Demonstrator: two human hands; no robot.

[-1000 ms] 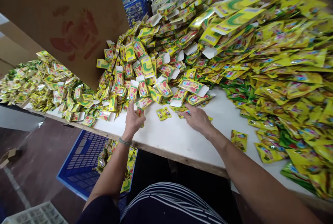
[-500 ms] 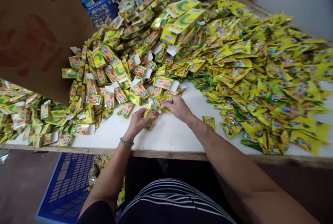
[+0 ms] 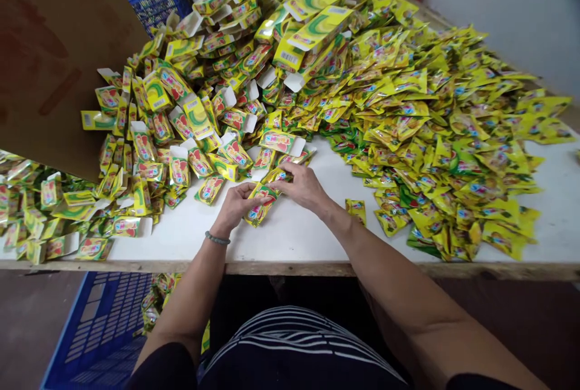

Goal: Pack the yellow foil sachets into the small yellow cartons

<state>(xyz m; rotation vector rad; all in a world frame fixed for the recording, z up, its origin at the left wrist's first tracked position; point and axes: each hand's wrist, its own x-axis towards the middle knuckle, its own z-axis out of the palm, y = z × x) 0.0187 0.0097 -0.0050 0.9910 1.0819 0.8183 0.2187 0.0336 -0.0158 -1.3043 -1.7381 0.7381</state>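
Note:
My left hand (image 3: 236, 207), with a beaded bracelet at the wrist, grips a small yellow-green printed box (image 3: 260, 207) just above the white tabletop. The thumb lies across its printed face. At the box's upper right end, my right hand (image 3: 306, 187) pinches a yellow sachet (image 3: 277, 176) between thumb and fingers. The sachet's lower end meets the box's end; how far it sits inside is hidden by the fingers. Just beyond the hands, more small boxes, many with white flaps standing out, lie in a heap (image 3: 194, 118).
A large heap of yellow sachets (image 3: 408, 118) covers the right side. One loose sachet (image 3: 356, 211) lies by my right forearm. At the left stands a brown cardboard carton (image 3: 58, 63). Below the table's wooden edge (image 3: 290, 268) is a blue crate (image 3: 97, 329) holding more packets.
My right hand has brought the sachet left against the end of the box. The box has tilted a little in my left hand, and the view has shifted slightly.

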